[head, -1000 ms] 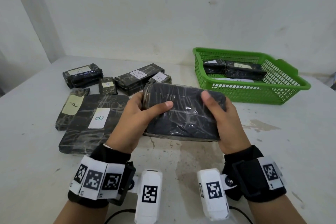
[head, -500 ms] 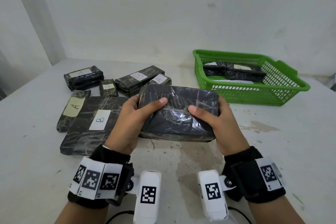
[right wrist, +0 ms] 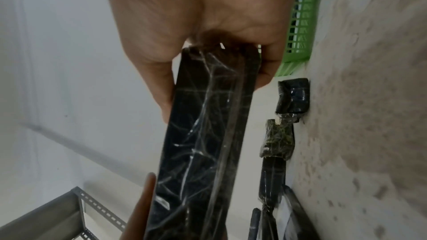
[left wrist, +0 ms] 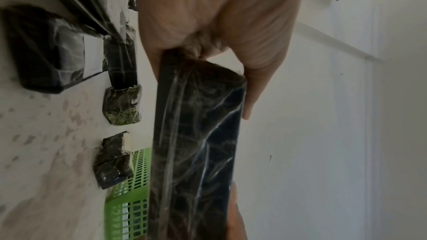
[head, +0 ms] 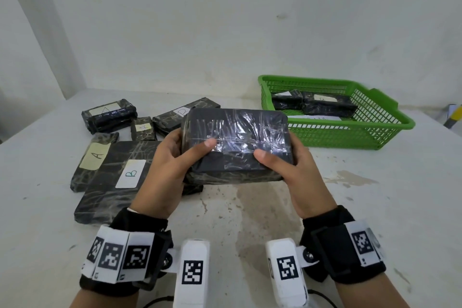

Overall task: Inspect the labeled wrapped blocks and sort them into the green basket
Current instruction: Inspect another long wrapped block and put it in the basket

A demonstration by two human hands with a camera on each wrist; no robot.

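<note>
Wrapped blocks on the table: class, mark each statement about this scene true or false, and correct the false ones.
1. Both hands hold one wrapped block. True.
2. The face of the held block turned toward the head camera shows a label. False: no label shows on that face.
3. The green basket already has blocks in it. True.
4. The large flat block on the table is labeled A. False: its label reads B.
5. The held block rests on the table. False: the left hand and right hand hold it above it.

glossy, seemingly plastic-wrapped block (head: pixel 237 142)
</note>
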